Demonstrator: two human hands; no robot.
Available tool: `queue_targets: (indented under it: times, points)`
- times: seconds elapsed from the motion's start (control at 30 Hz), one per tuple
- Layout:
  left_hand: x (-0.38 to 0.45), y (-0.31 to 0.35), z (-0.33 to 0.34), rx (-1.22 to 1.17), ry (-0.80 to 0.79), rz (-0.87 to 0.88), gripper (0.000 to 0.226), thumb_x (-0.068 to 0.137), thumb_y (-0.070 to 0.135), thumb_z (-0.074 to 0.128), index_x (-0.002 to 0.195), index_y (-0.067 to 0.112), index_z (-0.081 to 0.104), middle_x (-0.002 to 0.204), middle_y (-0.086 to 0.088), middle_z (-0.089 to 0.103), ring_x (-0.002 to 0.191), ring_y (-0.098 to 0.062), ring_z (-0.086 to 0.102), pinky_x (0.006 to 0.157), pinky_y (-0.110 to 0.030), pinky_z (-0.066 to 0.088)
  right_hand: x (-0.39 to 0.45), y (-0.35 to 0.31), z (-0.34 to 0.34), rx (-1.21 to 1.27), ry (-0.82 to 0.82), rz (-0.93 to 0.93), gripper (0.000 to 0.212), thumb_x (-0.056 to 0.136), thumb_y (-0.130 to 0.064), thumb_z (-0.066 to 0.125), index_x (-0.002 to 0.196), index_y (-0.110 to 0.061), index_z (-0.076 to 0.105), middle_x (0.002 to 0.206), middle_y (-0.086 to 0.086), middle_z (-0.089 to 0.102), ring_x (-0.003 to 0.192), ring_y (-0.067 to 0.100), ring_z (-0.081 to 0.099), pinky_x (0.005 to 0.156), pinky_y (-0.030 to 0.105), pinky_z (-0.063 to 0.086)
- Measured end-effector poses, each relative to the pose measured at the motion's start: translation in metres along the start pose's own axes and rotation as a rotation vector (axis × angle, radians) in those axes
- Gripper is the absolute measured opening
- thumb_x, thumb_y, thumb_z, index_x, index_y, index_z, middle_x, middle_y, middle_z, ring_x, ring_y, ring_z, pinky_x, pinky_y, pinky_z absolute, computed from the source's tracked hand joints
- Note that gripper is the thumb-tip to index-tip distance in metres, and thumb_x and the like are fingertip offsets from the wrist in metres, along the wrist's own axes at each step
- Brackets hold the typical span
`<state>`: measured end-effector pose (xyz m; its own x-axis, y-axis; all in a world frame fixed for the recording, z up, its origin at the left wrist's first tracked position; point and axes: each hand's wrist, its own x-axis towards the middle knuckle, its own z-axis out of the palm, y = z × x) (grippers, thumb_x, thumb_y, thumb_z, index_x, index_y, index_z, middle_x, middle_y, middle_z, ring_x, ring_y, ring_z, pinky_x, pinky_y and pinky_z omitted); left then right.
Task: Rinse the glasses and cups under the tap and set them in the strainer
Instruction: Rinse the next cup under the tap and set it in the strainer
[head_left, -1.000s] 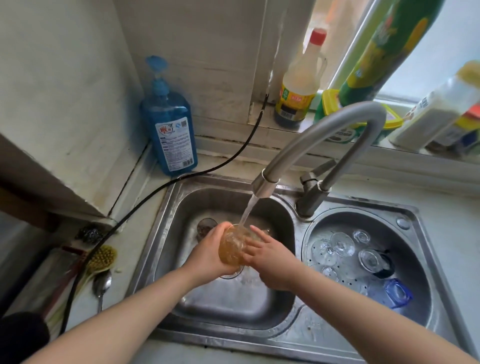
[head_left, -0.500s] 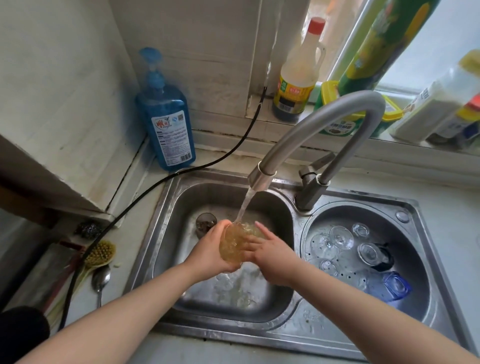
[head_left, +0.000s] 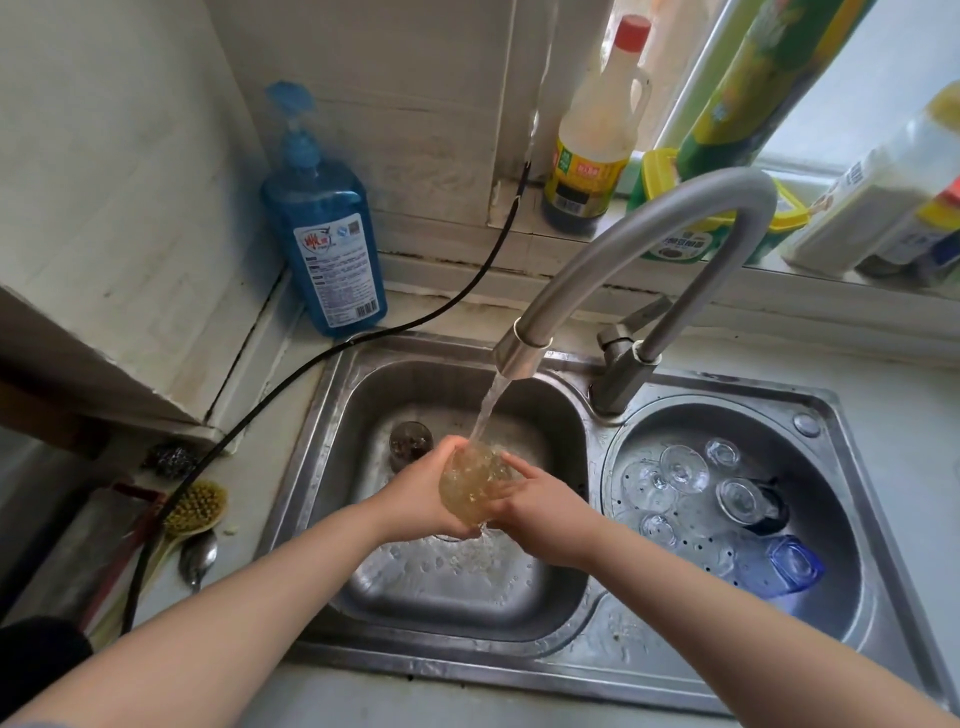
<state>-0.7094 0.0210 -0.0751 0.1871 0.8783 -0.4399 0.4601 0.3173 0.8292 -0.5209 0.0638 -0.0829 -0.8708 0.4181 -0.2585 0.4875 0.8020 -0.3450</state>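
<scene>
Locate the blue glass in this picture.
Head view: the blue glass lies in the round strainer basin on the right, nearest the camera, beside clear glasses.

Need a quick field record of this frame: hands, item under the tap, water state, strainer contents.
left hand: left hand grips the amber glass from its left side
right hand: right hand holds the same glass from the right, fingers on its wall
water: running from the tap into the glass
location: over the left sink basin
strainer: strainer in the right basin holds several clear glasses and a blue cup
other item in basin: dark glass behind the left hand
</scene>
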Motion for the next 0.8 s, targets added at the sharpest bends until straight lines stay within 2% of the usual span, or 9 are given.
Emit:
queue_targets:
  times: [0.1,0.17,0.23,0.3,0.37,0.47,0.6,0.7,0.8]
  points:
    - [-0.006,0.001,-0.004,-0.035,-0.059,-0.061,0.105,0.06,0.022,0.09,0.139,0.034,0.023,0.129,0.006,0.051,0.11,-0.007,0.056,0.079,-0.014,0.051,-0.004,-0.004,-0.011,0.166,0.058,-0.013,0.019,0.094,-0.021,0.056,0.105,-0.02,0.071,0.105,-0.004,0.072,0.109,0.016,0.061,0.117,0.019,0.008]
    - [-0.013,-0.003,0.004,0.044,-0.026,-0.055,0.124,0.06,0.028,0.089,0.149,0.039,0.002,0.143,0.01,0.036,0.126,-0.009,0.044,0.093,-0.017,0.042,-0.006,-0.012,-0.021,0.361,0.056,0.058,0.015,0.094,-0.018,0.058,0.101,-0.016,0.071,0.1,-0.003,0.072,0.099,0.015,0.062,0.104,0.011,0.029]
    - [-0.023,-0.007,0.021,0.192,0.095,-0.03,0.13,0.063,0.034,0.086,0.147,0.044,-0.013,0.153,0.009,0.023,0.138,-0.012,0.031,0.106,-0.028,0.036,-0.005,-0.018,-0.03,0.525,-0.001,0.154,0.014,0.093,-0.016,0.059,0.101,-0.015,0.071,0.099,-0.004,0.072,0.092,0.009,0.064,0.09,0.02,0.047]
    - [-0.028,-0.01,0.038,0.292,0.228,-0.03,0.127,0.066,0.041,0.083,0.145,0.043,-0.017,0.157,0.005,0.014,0.143,-0.017,0.022,0.114,-0.036,0.028,0.001,-0.025,-0.035,0.618,-0.015,0.223,0.013,0.093,-0.016,0.059,0.099,-0.015,0.07,0.096,-0.004,0.072,0.088,0.005,0.066,0.087,0.028,0.053]
    - [-0.027,-0.01,0.05,0.359,0.336,-0.052,0.121,0.069,0.048,0.078,0.149,0.033,-0.011,0.157,0.001,0.015,0.144,-0.018,0.02,0.114,-0.033,0.022,0.008,-0.03,-0.037,0.649,0.015,0.268,0.011,0.091,-0.016,0.06,0.094,-0.015,0.07,0.091,-0.002,0.072,0.086,0.009,0.067,0.086,0.034,0.053]
    - [-0.018,-0.005,0.049,0.4,0.482,-0.021,0.106,0.068,0.052,0.075,0.15,0.023,0.013,0.149,0.001,0.033,0.138,-0.017,0.031,0.108,-0.032,0.022,0.012,-0.036,-0.036,0.898,0.08,0.368,0.009,0.089,-0.01,0.06,0.087,-0.014,0.068,0.086,0.003,0.07,0.084,0.016,0.068,0.086,0.04,0.055]
    - [-0.009,0.002,0.029,0.424,0.448,0.0,0.091,0.067,0.047,0.077,0.141,0.024,0.03,0.136,0.008,0.047,0.127,-0.013,0.044,0.102,-0.029,0.023,0.011,-0.034,-0.036,1.212,0.086,0.376,0.03,0.088,0.005,0.052,0.11,-0.008,0.066,0.102,0.006,0.07,0.096,0.014,0.067,0.085,0.029,0.056]
    - [-0.006,0.002,0.014,0.288,0.378,0.022,0.09,0.059,0.036,0.083,0.134,0.024,0.034,0.129,0.01,0.051,0.118,-0.014,0.05,0.097,-0.027,0.032,0.007,-0.028,-0.035,0.78,-0.009,0.196,0.039,0.083,0.0,0.056,0.116,-0.018,0.066,0.115,-0.002,0.068,0.106,0.01,0.062,0.095,0.024,0.049]
    - [-0.007,0.003,0.006,0.146,0.322,0.067,0.091,0.054,0.031,0.087,0.13,0.027,0.036,0.121,0.011,0.053,0.109,-0.012,0.055,0.091,-0.03,0.046,0.007,-0.009,-0.03,0.073,0.05,-0.091,0.042,0.069,-0.002,0.063,0.109,-0.013,0.071,0.113,0.003,0.07,0.113,0.021,0.059,0.111,0.041,0.037]
